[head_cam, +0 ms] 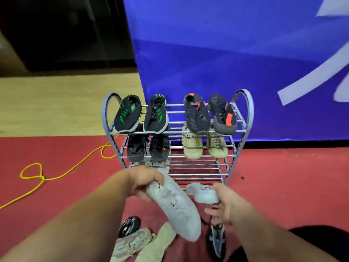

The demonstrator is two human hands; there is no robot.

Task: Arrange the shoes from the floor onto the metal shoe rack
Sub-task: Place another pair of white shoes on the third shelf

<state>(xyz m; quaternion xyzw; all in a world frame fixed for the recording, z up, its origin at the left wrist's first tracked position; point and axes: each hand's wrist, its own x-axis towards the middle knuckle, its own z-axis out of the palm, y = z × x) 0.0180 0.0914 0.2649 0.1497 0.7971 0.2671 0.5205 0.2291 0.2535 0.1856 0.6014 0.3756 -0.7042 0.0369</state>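
A metal shoe rack point(196, 132) with three tiers stands against a blue banner. Its top tier carries a black-and-green pair point(141, 115) and a black-and-red pair point(209, 115). On the middle tier sit a black pair point(147, 147) and a beige pair point(204, 146). A grey knit shoe point(151, 163) shows on the lowest tier at the left. My left hand point(145, 183) grips the heel end of a light grey sneaker point(179, 207), toe pointing down toward me. My right hand point(224, 205) holds a second light grey sneaker point(203, 192) just in front of the lowest tier.
Loose on the red floor near me lie a black shoe point(130, 225), two beige shoes point(143, 242) and a black-and-grey shoe point(216, 237). A yellow cord point(56, 176) snakes over the floor at the left. The right half of the lowest tier point(196, 172) shows bare bars.
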